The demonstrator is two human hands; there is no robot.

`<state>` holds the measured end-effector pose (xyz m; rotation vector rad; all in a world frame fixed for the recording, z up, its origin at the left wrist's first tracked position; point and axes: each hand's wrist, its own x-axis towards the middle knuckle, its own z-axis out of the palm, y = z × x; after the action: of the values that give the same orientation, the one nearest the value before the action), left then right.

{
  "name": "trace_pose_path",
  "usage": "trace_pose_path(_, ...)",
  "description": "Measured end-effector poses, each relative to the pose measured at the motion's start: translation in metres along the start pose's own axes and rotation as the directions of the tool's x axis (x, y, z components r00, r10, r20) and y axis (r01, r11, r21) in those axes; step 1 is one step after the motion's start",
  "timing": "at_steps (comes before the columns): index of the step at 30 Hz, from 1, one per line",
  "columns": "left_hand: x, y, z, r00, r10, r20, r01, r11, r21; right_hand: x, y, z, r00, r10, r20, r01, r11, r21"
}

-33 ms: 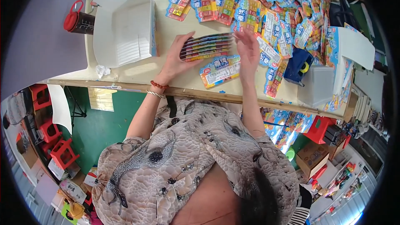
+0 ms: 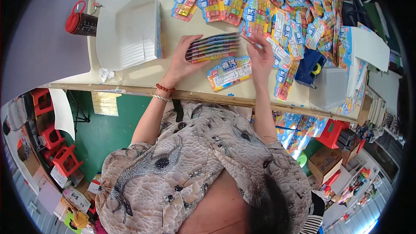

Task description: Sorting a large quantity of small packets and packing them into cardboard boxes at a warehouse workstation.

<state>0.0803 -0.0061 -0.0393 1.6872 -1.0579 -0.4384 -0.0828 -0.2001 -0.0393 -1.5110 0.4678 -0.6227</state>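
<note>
My left hand [image 2: 178,63] grips a stack of blister-pack cards [image 2: 212,47] by its left end, holding it over the table with the colourful edges turned up. At the stack's right end is my right hand [image 2: 262,60], its fingers curled in at the tips. Something thin seems to lie between those fingertips, too slight to make out. Just below the stack, a single blister-pack card [image 2: 229,74] lies on the table with its white printed panel up.
A large heap of blister-pack cards [image 2: 286,21] covers the back right. On the left stand an open white carton [image 2: 128,30] and a dark bottle with a red lid [image 2: 82,24]. A blue tape dispenser [image 2: 310,67] and a clear plastic box [image 2: 329,89] are on the right.
My right hand has shifted slightly right and down, and its fingers have curled in more. The left hand and the stack have moved very slightly left.
</note>
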Motion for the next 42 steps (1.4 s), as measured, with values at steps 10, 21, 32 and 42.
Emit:
trace_pose_path(10,0.007,0.002,-0.006,0.985,-0.174,0.010,0.173,0.972,-0.161,-0.056,-0.043,0.032,0.837,0.107,0.536,0.530,0.083,-0.844)
trace_pose_path(21,-0.013,0.037,0.001,0.912,-0.284,0.296,0.387,0.356,-0.850,-0.018,-0.054,-0.002,0.908,-0.037,-0.418,0.059,0.998,0.039)
trace_pose_path(32,-0.021,0.030,-0.022,0.853,-0.448,0.270,0.518,0.654,-0.551,-0.042,-0.010,0.022,0.956,0.100,-0.275,-0.035,0.972,0.233)
trace_pose_path(42,-0.011,0.021,-0.010,0.992,-0.031,0.122,-0.012,0.941,0.339,-0.034,0.006,0.030,0.996,0.093,-0.006,-0.094,0.995,-0.044)
